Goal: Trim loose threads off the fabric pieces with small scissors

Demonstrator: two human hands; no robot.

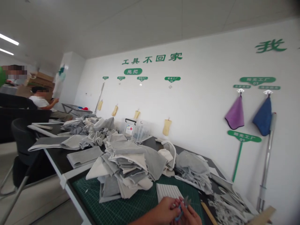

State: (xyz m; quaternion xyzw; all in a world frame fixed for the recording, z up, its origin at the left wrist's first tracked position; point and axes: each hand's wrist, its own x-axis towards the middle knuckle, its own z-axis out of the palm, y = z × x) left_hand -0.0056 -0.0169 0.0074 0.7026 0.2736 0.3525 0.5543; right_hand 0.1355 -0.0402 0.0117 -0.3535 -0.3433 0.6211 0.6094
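Observation:
At the bottom of the view my two hands meet over the near edge of a green cutting mat (85,204). A small pair of thread snips (187,201) with blue handles sits between them, its metal blades pointing up. My left hand (165,208) is closed, its fingertips curled against the snips. My right hand (191,215) closes on the snips from the other side; part of it is cut off by the frame. Just beyond my hands lies a striped white cloth pad (167,191). Left of it rises a big pile of grey and beige cloth pieces (131,162).
More cloth heaps (192,165) lie along the wall side, with scraps (227,207) at right. A wooden strip (208,214) is beside my right hand. Clear plastic boxes (139,132) stand farther back. A black chair (24,140) is at left; a person (44,101) sits beyond.

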